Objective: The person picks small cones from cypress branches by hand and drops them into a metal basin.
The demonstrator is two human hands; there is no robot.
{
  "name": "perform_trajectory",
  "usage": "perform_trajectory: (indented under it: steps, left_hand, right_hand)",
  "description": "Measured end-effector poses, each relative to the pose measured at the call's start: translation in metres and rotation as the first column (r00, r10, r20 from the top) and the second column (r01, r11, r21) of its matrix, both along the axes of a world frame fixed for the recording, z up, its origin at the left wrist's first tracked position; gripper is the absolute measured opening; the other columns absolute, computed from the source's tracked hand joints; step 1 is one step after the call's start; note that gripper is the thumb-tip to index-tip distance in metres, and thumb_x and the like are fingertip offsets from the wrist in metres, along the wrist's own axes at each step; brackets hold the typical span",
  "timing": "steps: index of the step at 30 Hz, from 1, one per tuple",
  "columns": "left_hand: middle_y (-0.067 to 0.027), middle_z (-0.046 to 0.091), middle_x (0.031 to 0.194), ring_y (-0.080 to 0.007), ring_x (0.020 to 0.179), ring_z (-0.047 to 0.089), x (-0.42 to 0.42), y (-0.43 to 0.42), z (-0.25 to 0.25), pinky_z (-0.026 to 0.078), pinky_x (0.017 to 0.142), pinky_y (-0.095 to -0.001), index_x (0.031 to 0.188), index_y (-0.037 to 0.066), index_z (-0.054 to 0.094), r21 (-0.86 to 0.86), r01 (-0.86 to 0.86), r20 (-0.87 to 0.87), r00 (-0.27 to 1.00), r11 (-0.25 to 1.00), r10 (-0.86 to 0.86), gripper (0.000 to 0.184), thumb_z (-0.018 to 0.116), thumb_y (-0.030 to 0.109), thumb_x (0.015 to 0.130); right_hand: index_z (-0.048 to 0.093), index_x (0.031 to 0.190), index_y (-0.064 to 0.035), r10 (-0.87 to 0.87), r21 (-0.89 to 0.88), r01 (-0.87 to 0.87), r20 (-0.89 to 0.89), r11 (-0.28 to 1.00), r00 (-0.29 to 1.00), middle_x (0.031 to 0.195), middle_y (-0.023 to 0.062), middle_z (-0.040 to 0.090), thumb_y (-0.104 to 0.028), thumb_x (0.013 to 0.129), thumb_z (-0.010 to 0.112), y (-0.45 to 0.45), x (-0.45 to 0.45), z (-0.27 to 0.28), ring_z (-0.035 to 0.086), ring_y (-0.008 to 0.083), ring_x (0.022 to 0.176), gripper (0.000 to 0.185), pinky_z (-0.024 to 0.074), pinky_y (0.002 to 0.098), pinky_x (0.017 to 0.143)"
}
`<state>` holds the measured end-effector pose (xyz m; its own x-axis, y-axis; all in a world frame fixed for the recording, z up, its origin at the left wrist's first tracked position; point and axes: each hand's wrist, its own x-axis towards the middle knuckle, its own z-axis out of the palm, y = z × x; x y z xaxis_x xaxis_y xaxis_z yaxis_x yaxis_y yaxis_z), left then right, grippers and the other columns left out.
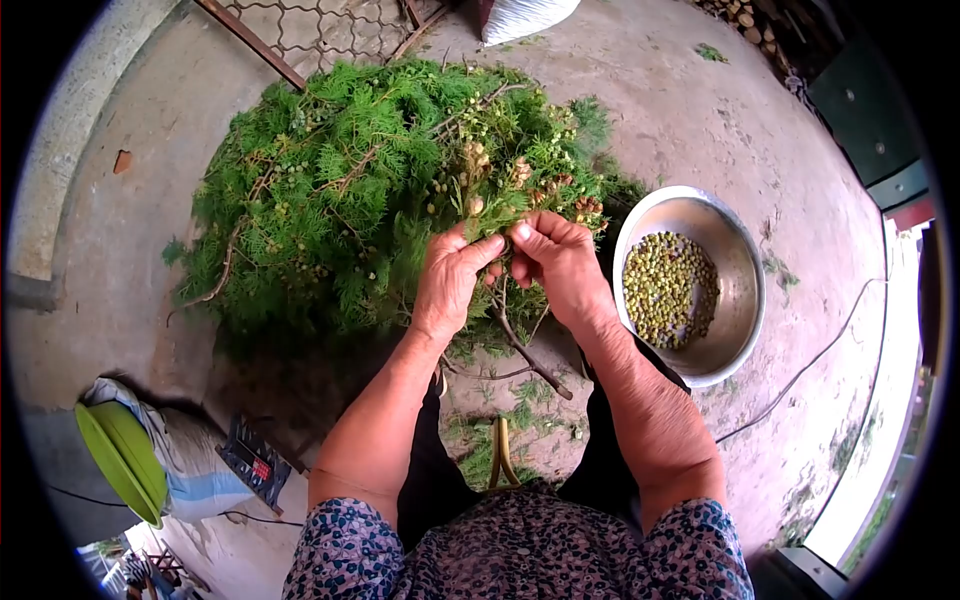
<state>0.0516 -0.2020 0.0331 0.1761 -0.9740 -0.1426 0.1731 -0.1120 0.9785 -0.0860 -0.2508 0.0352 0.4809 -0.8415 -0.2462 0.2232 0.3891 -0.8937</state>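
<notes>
My left hand (452,278) is closed round a leafy evergreen sprig (476,212) with pale brown, opened cones on it. Close beside it, my right hand (562,262) is pinched, thumb against fingers, at the same sprig; what lies between its fingertips is too small to make out. Both hands are over the near edge of a large heap of green evergreen branches (320,180) bearing small cones. A bare woody stem (524,350) sticks out below the hands. To the right stands a metal basin (742,300) with many small greenish cones (668,290) in it.
A wire-mesh frame (318,30) and a white sack (525,18) lie beyond the heap. At the lower left are a green plastic basin (120,462) and a dark crate (255,462). A thin cable (800,375) runs over the concrete floor (690,120) at the right.
</notes>
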Motion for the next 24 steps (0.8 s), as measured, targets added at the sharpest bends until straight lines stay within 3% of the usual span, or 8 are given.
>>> perform_trajectory:
  steps: [1,5,7,10,14,16,19,24]
  left_hand:
    - [0.002,0.057,0.071,-0.0071,0.057,0.047,0.0,0.001,0.002,0.038,0.053,-0.0225,0.093,0.004,0.064,0.027,-0.027,-0.086,0.996,0.999,0.029,0.022,0.062,0.021,0.08]
    - [0.0014,0.056,0.071,-0.0089,0.058,0.049,-0.002,0.0,0.005,0.04,0.052,-0.0234,0.086,0.004,0.064,-0.002,-0.021,-0.161,0.987,1.0,0.02,0.018,0.063,0.02,0.079]
    - [0.001,0.057,0.072,-0.0094,0.059,0.05,-0.001,0.0,0.005,0.04,0.052,-0.0238,0.083,0.004,0.063,0.003,-0.02,-0.163,0.986,1.0,0.021,0.017,0.064,0.02,0.077]
    - [-0.0014,0.058,0.072,-0.0097,0.055,0.05,0.002,-0.001,0.004,0.041,0.049,-0.0229,0.086,0.001,0.062,0.05,-0.013,-0.128,0.992,0.999,0.019,0.02,0.06,0.02,0.08]
    - [-0.0016,0.057,0.071,-0.0104,0.055,0.05,0.005,0.0,0.008,0.042,0.051,-0.0239,0.085,0.0,0.06,0.073,0.146,-0.05,0.988,0.987,-0.143,0.021,0.06,0.021,0.08]
    - [-0.0017,0.057,0.071,-0.0103,0.056,0.051,0.005,0.0,0.006,0.042,0.052,-0.024,0.085,0.0,0.06,0.084,0.161,-0.03,0.987,0.983,-0.159,0.022,0.06,0.021,0.08]
    - [-0.0024,0.058,0.071,-0.0104,0.057,0.051,0.004,0.0,0.006,0.043,0.054,-0.0243,0.089,0.0,0.06,0.104,0.171,-0.03,0.985,0.98,-0.169,0.024,0.06,0.022,0.08]
    - [-0.0032,0.06,0.076,-0.0101,0.063,0.053,0.008,-0.001,0.006,0.044,0.059,-0.0238,0.099,0.002,0.061,0.115,0.216,0.005,0.976,0.97,-0.218,0.029,0.06,0.023,0.08]
  right_hand:
    - [0.057,0.081,-0.0023,0.002,0.147,-0.026,0.166,0.989,0.986,0.062,0.0025,0.056,-0.014,0.087,0.055,-0.001,-0.001,-0.001,0.05,0.0092,0.05,0.014,0.0408,0.0217,0.047]
    - [0.057,0.081,-0.0033,-0.088,0.227,0.019,0.297,0.974,0.951,0.061,0.0026,0.054,-0.018,0.087,0.056,-0.002,-0.003,-0.006,0.051,0.012,0.051,0.016,0.0413,0.0244,0.048]
    - [0.055,0.084,-0.003,-0.123,0.255,0.025,0.374,0.966,0.919,0.071,0.0058,0.057,-0.007,0.083,0.053,-0.01,-0.008,-0.006,0.055,0.0157,0.058,0.005,0.0427,0.0273,0.05]
    - [0.053,0.089,-0.0031,-0.187,0.237,0.091,0.422,0.967,0.887,0.081,0.0082,0.058,0.002,0.079,0.049,-0.018,-0.016,0.002,0.057,0.0182,0.067,0.012,0.0423,0.0269,0.052]
    - [0.06,0.091,-0.0023,-0.22,0.088,0.205,0.226,0.975,0.949,0.07,0.0023,0.056,-0.012,0.084,0.058,-0.021,-0.02,0.004,0.052,0.0123,0.058,0.012,0.0395,0.0236,0.05]
    - [0.063,0.095,-0.0025,-0.096,-0.092,0.095,-0.005,0.991,0.995,0.066,-0.0009,0.055,-0.023,0.084,0.062,-0.02,-0.018,0.004,0.048,0.0083,0.055,0.023,0.038,0.0215,0.05]
    - [0.064,0.097,-0.0028,0.054,-0.105,-0.067,-0.128,0.992,0.99,0.067,-0.0026,0.056,-0.023,0.085,0.06,-0.016,-0.016,0.005,0.042,0.006,0.053,0.024,0.0361,0.0195,0.05]
    - [0.067,0.091,-0.0041,0.027,-0.174,-0.044,-0.097,0.984,0.995,0.063,-0.0055,0.053,-0.021,0.083,0.063,-0.012,-0.01,0.003,0.038,0.0028,0.05,0.019,0.0296,0.0189,0.045]
